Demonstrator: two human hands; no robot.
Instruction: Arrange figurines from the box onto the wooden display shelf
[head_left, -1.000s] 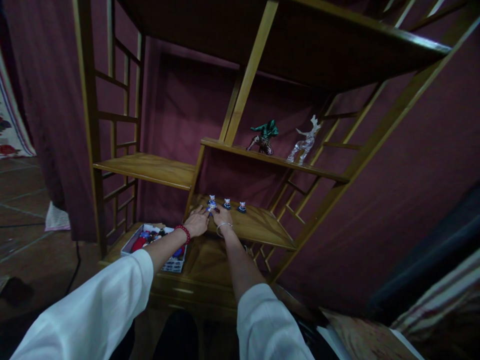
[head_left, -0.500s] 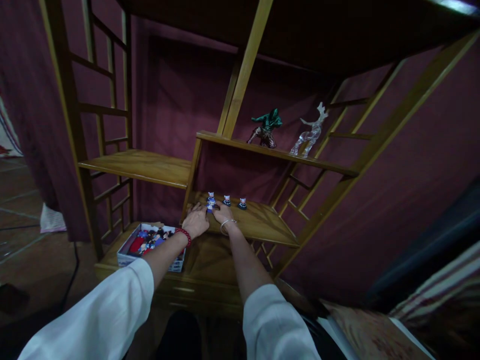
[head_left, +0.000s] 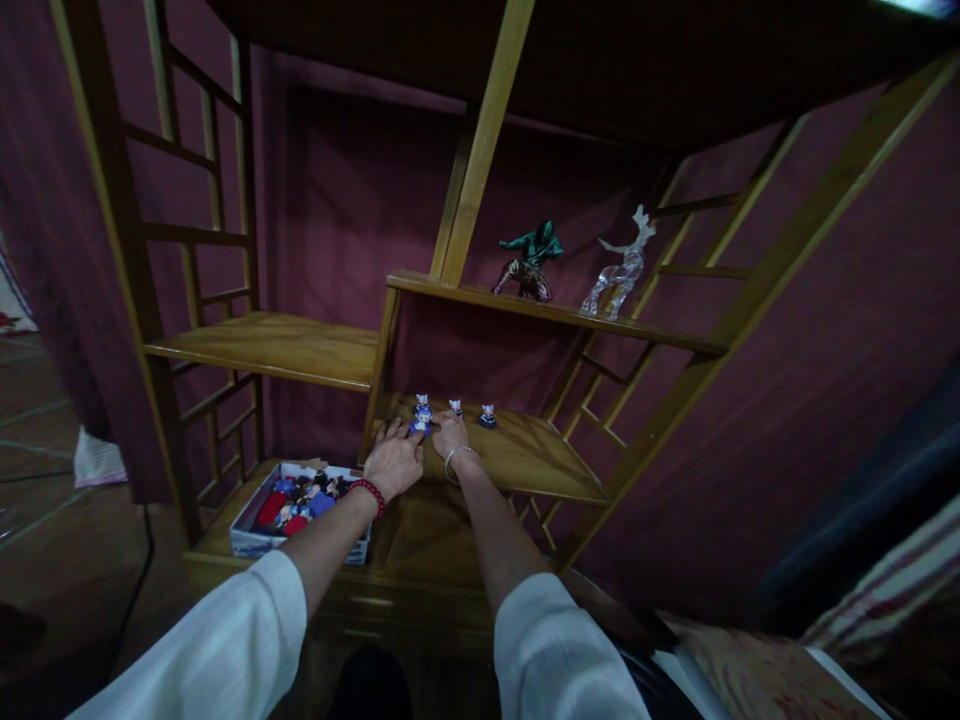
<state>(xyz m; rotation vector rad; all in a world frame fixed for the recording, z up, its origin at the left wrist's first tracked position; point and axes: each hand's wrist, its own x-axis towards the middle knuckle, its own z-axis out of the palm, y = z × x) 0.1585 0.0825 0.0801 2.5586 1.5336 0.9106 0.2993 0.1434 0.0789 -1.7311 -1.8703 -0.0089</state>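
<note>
A small blue-and-white figurine (head_left: 421,421) stands on the lower right shelf, between my two hands. My left hand (head_left: 395,462), with a red bead bracelet at the wrist, has its fingers spread, and one fingertip touches the figurine's lower left side. From the other side, my right hand (head_left: 450,437), wearing a silver bangle, has its fingertips closed in on the figurine; its thumb is hidden. Close behind is a dark-and-white cat-like figurine (head_left: 422,400). Two similar ones follow to the right: a middle figurine (head_left: 455,408), partly covered by my right hand, and a right figurine (head_left: 488,416).
An open box (head_left: 251,543) of colourful figurines sits on the lowest board at left. Above the right shelf (head_left: 525,462) are a green-and-bronze statue (head_left: 532,262) and a clear deer (head_left: 619,275). A wooden divider (head_left: 381,360) rises left of my hands. Cushion-like fabric (head_left: 739,655) lies at lower right.
My right hand has shifted slightly and now partly covers the middle cat-like figurine. The left hand's fingers are a little more spread. The view has tilted slightly, moving the shelf lower.
</note>
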